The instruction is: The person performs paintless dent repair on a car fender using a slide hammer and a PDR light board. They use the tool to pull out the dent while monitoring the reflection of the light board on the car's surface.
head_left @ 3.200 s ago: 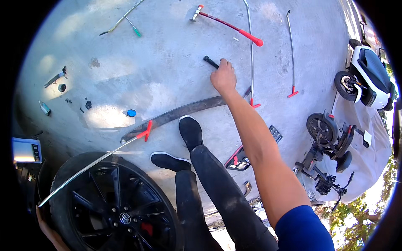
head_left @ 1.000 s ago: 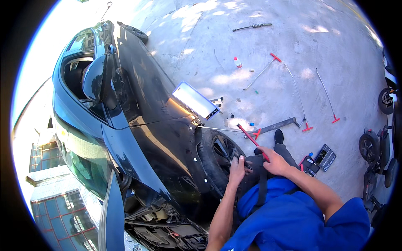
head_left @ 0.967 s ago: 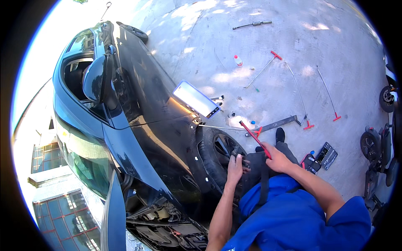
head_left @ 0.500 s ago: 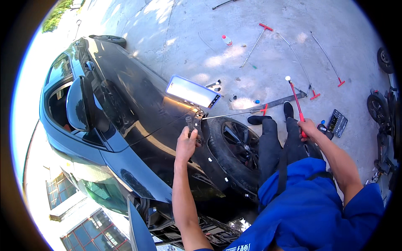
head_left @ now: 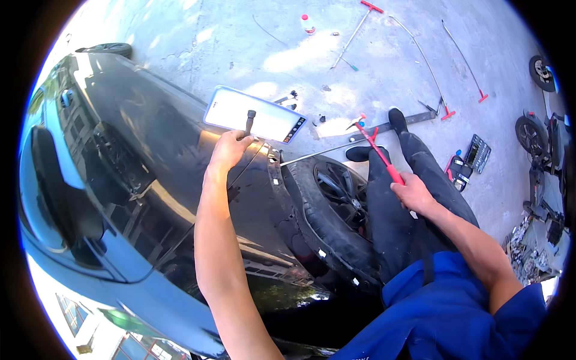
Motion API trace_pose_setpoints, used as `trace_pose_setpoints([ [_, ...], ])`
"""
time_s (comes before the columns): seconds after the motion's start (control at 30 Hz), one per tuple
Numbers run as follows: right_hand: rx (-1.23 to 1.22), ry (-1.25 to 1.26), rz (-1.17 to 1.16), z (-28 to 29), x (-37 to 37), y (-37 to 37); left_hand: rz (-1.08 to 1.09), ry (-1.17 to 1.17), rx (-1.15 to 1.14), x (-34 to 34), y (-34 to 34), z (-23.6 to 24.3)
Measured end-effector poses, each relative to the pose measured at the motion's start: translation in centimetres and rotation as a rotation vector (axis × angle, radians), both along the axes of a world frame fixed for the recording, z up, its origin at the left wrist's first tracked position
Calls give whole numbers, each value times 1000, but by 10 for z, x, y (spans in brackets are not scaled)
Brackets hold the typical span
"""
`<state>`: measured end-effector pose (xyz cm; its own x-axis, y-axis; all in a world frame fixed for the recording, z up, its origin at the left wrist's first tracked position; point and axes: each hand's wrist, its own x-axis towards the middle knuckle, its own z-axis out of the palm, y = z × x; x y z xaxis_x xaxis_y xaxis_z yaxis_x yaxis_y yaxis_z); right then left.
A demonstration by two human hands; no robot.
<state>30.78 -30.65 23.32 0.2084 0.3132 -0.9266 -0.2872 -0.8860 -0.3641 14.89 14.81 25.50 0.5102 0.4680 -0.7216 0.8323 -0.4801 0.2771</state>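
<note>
My left hand (head_left: 230,149) is closed round a dark, short rod-shaped punch (head_left: 250,122) with a thicker top end. It rests by the dark car's fender (head_left: 240,174), beside a glowing white light panel (head_left: 240,111) with a blue rim. A red-handled hammer (head_left: 381,156) is gripped in my right hand (head_left: 413,191), in front of my legs, its small head tilted away from me. A long metal rod (head_left: 324,153) with a red handle runs from the fender's edge, just above the tire (head_left: 327,219), toward my shoes.
Several red-handled rods, such as a T-handled one (head_left: 354,36), lie on the concrete. A bottle (head_left: 308,24) with a red cap stands beyond. At right are a dark tool case (head_left: 478,153) and a parked two-wheeler (head_left: 534,138). The car's mirror (head_left: 60,192) juts out at left.
My left hand with the punch has moved up and left, from the wheel-arch edge to beside the light panel. The hammer has swung left and lower, and my view has shifted.
</note>
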Motion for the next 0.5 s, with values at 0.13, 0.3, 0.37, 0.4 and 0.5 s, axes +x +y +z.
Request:
trace_pose_setpoints([
  [0.13,122,1,-234,-20,-26,37,-33,75,-82,-4,14,-60],
  [0.3,149,95,-350,-51,-59,94,-223,157,-68,-5,32,-133],
  [0.37,155,93,-233,-62,-59,110,-169,219,-112,-5,30,-142],
  [0.4,178,133,-220,-67,-57,114,-146,228,-128,-14,29,-145],
  [0.5,263,145,-441,-68,-60,133,-220,332,-185,-7,27,-162],
])
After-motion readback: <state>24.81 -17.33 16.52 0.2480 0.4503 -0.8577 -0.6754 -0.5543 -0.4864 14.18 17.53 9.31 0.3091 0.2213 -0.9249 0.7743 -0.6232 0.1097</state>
